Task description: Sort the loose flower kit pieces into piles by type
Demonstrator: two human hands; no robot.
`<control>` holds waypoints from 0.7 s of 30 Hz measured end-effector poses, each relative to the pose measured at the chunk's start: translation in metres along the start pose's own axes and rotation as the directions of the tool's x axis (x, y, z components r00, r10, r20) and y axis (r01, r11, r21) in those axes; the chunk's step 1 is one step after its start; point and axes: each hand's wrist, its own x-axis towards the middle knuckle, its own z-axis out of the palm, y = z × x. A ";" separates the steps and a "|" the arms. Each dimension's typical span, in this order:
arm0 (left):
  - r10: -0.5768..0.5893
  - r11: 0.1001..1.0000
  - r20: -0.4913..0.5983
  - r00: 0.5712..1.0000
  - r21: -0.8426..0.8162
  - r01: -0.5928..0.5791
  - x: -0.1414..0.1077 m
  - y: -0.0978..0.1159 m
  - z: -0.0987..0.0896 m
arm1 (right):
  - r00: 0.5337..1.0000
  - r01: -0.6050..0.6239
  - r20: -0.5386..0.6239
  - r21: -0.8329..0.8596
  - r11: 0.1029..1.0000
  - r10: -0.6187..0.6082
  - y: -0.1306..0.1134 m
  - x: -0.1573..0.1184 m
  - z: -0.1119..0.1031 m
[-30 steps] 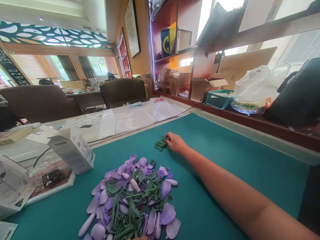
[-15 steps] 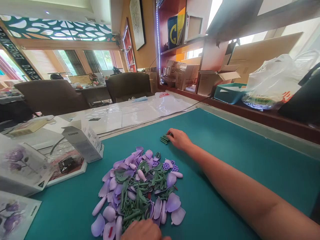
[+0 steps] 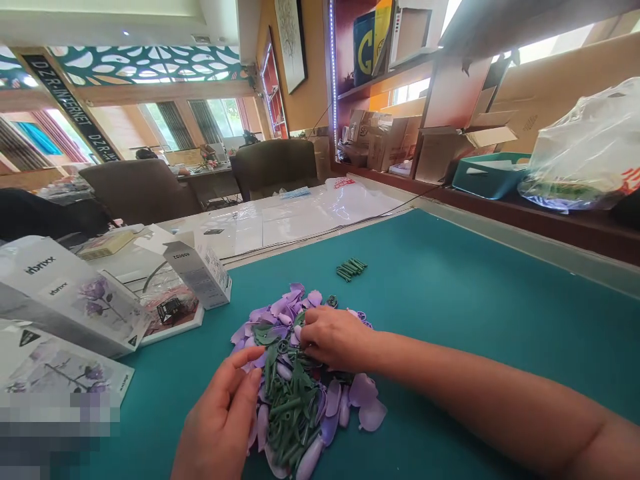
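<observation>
Heap of lilac petals and green plastic stems (image 3: 295, 393) on a teal mat (image 3: 465, 287), lower centre of the frame. The petals appear thin, light and slightly flexible, and are likely to slide over one another; they would probably be easiest to take by their thicker ends. The stems appear stiffer and narrow, suited to a pinch along the shaft. The right hand (image 3: 335, 339) rests on the upper part of the heap, its fingers (image 3: 306, 331) curled down among the pieces and nearly closed; the fingertips are buried, so any hold on a piece cannot be told. The left hand (image 3: 217, 417) lies just beside the heap's left edge, half open and curved, with nothing visible in it. A small bundle of green stems (image 3: 351, 269) lies apart, above the heap.
</observation>
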 end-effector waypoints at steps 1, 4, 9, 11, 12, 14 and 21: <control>-0.010 0.999 0.001 1.000 -0.033 0.010 0.001 -0.004 0.003 | 1.000 -0.002 0.010 -0.024 1.000 0.002 0.000 0.000 0.002; -0.015 0.999 0.056 0.998 -0.032 0.017 0.004 -0.017 0.011 | 0.999 -0.006 0.031 -0.061 0.998 0.008 0.001 0.002 0.006; 0.070 0.995 0.055 0.996 0.063 -0.074 0.003 -0.029 0.013 | 0.999 -0.006 0.041 -0.105 0.994 0.010 0.000 0.005 0.013; 0.131 0.987 0.098 0.986 0.079 -0.139 0.002 -0.029 0.012 | 0.999 -0.015 0.038 -0.102 0.995 0.019 0.000 0.006 0.015; 0.156 0.981 0.127 0.980 0.093 -0.168 0.002 -0.028 0.011 | 0.999 -0.023 0.034 -0.095 0.995 0.026 0.000 0.006 0.015; 0.175 0.973 0.167 0.970 0.119 -0.196 0.003 -0.028 0.010 | 0.999 -0.043 0.016 -0.076 0.996 0.045 0.001 0.005 0.013; 0.147 0.978 0.144 0.979 0.128 -0.166 0.003 -0.034 0.012 | 0.980 -0.154 -0.111 0.102 0.983 0.165 0.005 0.000 0.000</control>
